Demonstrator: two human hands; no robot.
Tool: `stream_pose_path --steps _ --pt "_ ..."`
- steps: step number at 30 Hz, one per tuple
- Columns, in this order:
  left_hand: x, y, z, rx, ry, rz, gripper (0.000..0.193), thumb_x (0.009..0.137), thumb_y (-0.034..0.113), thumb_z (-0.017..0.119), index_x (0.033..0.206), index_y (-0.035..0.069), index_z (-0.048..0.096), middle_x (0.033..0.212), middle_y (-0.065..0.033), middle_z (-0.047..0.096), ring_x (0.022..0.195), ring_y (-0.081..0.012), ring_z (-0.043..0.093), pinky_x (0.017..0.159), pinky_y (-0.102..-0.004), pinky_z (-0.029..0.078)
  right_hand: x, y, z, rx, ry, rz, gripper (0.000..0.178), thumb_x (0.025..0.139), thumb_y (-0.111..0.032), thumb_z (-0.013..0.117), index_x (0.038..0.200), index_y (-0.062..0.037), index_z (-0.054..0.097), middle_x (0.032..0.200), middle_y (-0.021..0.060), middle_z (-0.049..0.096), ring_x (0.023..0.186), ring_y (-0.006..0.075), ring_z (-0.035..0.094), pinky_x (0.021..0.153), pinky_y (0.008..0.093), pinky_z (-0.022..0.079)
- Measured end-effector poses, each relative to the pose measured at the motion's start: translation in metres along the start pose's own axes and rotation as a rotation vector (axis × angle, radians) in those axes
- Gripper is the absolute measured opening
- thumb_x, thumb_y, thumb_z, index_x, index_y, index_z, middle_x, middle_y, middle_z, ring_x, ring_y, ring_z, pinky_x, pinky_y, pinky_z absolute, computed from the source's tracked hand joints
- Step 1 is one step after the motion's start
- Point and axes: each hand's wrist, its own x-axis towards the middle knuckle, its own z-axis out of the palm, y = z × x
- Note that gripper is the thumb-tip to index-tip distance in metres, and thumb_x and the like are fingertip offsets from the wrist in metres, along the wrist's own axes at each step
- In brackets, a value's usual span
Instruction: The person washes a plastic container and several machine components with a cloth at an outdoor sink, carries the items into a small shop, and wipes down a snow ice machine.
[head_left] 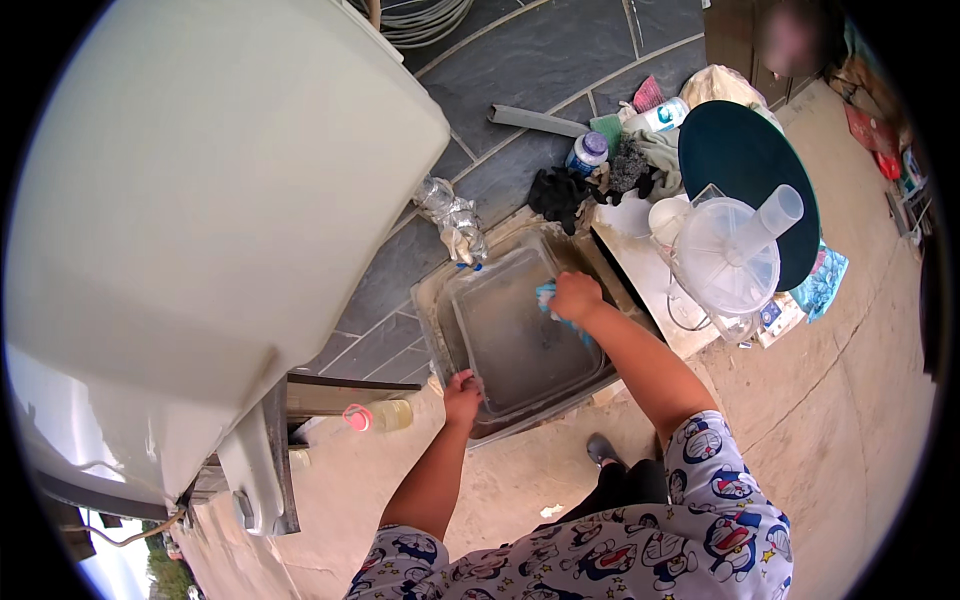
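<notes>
A clear rectangular plastic tub [520, 345] sits in a worn sink basin [432, 300] in front of me. My left hand [462, 397] has its fingers wrapped over the tub's near left side. In my right hand [577, 297] is a bunched blue and white cloth [547, 296], at the tub's right side wall. Part of the cloth is hidden under the fingers and forearm. Foil is wrapped round a tap [455, 218] at the sink's far left corner.
On the counter to the right stand a clear plastic lid with a spout [735, 250], a dark green round tray [750, 180] and a purple-capped jar [588, 153]. A large white tank [230, 200] fills the left. A bottle with a pink cap [380, 415] is below it. Another person is at upper right.
</notes>
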Motion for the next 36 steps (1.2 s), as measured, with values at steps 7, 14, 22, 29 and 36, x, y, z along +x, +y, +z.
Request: stream_pose_path --steps 7,14,22,29,36 --pt "-0.045 0.027 -0.014 -0.225 -0.083 -0.016 0.045 0.086 0.008 0.053 0.128 0.010 0.037 0.108 -0.0097 0.057 0.099 -0.0209 0.056 0.078 -0.0326 0.048 -0.021 -0.021 -0.020 0.000 0.024 -0.054 0.034 0.072 -0.027 0.063 0.099 -0.0058 0.061 0.107 0.0163 0.059 0.100 0.0307 0.057 0.084 0.0380 0.047" --pt "-0.096 0.030 -0.030 -0.499 -0.205 -0.068 0.070 0.079 -0.003 0.048 0.138 0.027 0.025 0.117 -0.0104 0.052 0.110 -0.0283 0.050 0.084 -0.0491 0.043 -0.039 -0.022 -0.017 -0.028 -0.031 -0.118 0.036 0.071 -0.028 0.063 0.098 -0.0057 0.062 0.107 0.0152 0.059 0.100 0.0303 0.057 0.085 0.0374 0.047" --pt "-0.169 0.028 -0.037 -0.678 -0.147 -0.062 0.079 0.076 -0.004 0.047 0.139 0.032 0.019 0.128 -0.0097 0.041 0.112 -0.0316 0.047 0.089 -0.0521 0.039 -0.055 -0.013 -0.024 0.386 -0.193 -0.261 0.047 0.068 -0.029 0.065 0.107 -0.0028 0.058 0.097 0.0148 0.063 0.088 0.0283 0.061 0.077 0.0359 0.049" --pt "-0.226 0.016 -0.028 -0.802 0.009 0.006 0.078 0.075 -0.005 0.046 0.140 0.030 0.021 0.134 -0.0146 0.034 0.115 -0.0330 0.044 0.091 -0.0506 0.040 -0.061 0.003 -0.021 1.248 -0.556 0.006 0.035 0.075 -0.020 0.065 0.103 -0.0008 0.057 0.091 0.0074 0.062 0.083 0.0193 0.061 0.073 0.0334 0.049" --pt "-0.274 0.021 -0.015 -0.864 0.143 -0.001 0.075 0.076 -0.006 0.043 0.140 0.025 0.022 0.140 -0.0184 0.028 0.117 -0.0348 0.044 0.090 -0.0482 0.042 -0.042 0.033 0.005 1.790 -0.578 0.138 0.035 0.082 -0.029 0.059 0.107 -0.0056 0.055 0.101 0.0080 0.061 0.093 0.0233 0.058 0.085 0.0374 0.045"
